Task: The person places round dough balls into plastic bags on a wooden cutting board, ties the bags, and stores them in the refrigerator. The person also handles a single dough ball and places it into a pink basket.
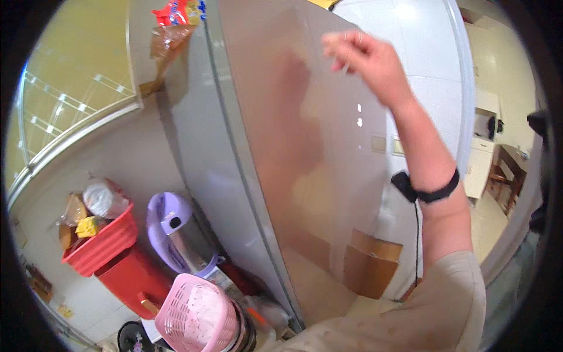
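My right hand [367, 59] is raised at the upper middle, slightly blurred. Its fingers are loosely bent and partly apart, and I see nothing held in them. A black strap [440, 189] with a small device circles the forearm. Behind the hand stands a tall cabinet-like appliance, seemingly a refrigerator, with a glossy front [281, 154] that carries blurred reflections. Whether the hand touches this front I cannot tell; it appears apart from it. My left hand is out of view.
At lower left stand a purple electric kettle [184, 242], a pink plastic basket [198, 312], a red container [136, 281] and a red basket [105, 242] of packages. Packets [176, 35] hang on the appliance's grey side. A cardboard box [371, 268] shows low down, perhaps reflected. A doorway opens at right.
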Available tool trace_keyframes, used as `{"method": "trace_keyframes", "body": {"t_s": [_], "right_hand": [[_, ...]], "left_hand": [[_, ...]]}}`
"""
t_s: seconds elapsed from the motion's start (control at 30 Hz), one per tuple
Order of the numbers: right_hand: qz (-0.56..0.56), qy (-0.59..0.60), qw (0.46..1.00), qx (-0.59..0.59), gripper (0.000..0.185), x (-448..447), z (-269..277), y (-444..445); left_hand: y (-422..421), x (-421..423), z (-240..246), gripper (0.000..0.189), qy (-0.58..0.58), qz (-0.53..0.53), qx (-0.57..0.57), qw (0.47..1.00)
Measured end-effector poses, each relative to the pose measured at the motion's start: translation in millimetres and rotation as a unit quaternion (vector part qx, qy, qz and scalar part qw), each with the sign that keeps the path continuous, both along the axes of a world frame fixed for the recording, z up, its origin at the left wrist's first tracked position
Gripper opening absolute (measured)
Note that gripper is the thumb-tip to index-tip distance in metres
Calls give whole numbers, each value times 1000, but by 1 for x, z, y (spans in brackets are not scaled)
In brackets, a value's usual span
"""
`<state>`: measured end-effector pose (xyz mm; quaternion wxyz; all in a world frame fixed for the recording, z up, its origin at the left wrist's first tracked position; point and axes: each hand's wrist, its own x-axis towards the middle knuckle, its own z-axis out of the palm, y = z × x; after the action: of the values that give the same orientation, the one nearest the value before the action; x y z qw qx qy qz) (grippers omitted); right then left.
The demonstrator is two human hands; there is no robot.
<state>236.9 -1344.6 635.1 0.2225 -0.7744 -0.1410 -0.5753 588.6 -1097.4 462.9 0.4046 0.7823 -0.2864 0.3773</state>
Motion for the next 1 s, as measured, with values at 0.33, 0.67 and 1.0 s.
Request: {"method": "trace_keyframes", "body": {"t_s": [0.33, 0.67, 1.0], "right_hand": [[-261, 445, 855, -51, 25, -78, -323, 54], [-380, 756, 453, 280, 48, -458, -711, 101], [-320, 567, 314, 691, 41, -647, -780, 157]], "left_hand": [[-10, 5, -49, 33, -61, -34, -17, 997], [-37, -152, -285, 31, 87, -252, 152, 952], [-65, -345, -466, 30, 488, -405, 543, 549]]}}
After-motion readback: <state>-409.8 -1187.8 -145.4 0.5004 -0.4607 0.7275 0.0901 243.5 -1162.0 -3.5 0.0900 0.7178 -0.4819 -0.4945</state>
